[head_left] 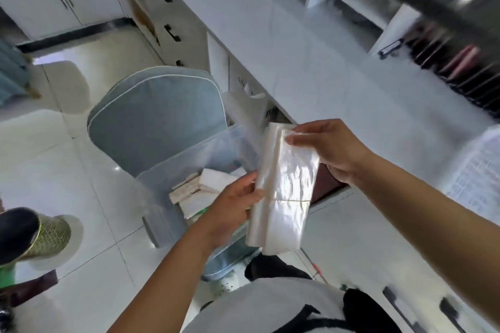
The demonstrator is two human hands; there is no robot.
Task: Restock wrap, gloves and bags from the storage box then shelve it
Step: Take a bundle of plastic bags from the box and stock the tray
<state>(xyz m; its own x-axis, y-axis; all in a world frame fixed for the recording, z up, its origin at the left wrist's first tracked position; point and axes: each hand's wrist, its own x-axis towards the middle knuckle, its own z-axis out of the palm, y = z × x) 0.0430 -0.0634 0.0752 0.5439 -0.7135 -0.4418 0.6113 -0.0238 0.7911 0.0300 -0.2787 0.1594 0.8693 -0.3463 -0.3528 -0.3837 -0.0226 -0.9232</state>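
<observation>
I hold a flat pack of clear shiny plastic bags (284, 186) in both hands, up in the air. My left hand (232, 205) pinches its left edge. My right hand (328, 150) grips the far top end with my fingers closed on it. Just below, to the left, the clear plastic storage box (173, 170) sits on a blue cushioned chair (151, 113). The long white counter (270, 35) is on the right.
</observation>
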